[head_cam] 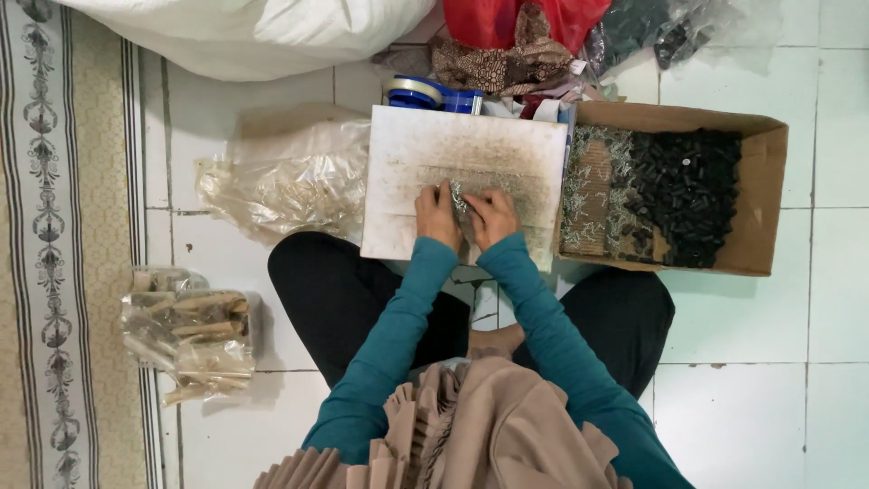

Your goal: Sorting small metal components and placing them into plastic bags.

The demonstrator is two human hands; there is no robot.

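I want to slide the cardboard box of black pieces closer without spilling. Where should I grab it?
Probably grip the cardboard box by its right wall, coming from the right. That side faces open tiled floor, while the left wall sits against the white board where the left hand and right hand work.

— What are the hands doing?
— The left hand [437, 215] and right hand [491, 217] rest close together on a speckled white board [398, 181], pinching a small silvery piece [460, 198] between them.
— And beside the board?
— To the right, touching it, a cardboard box [765, 199] of small black parts [688, 195] and silvery bits [593, 181]. To the left, a clear plastic bag [281, 181] on the tiled floor [815, 317]; nearer the patterned rug [54, 272], another bag of tan pieces [190, 340].
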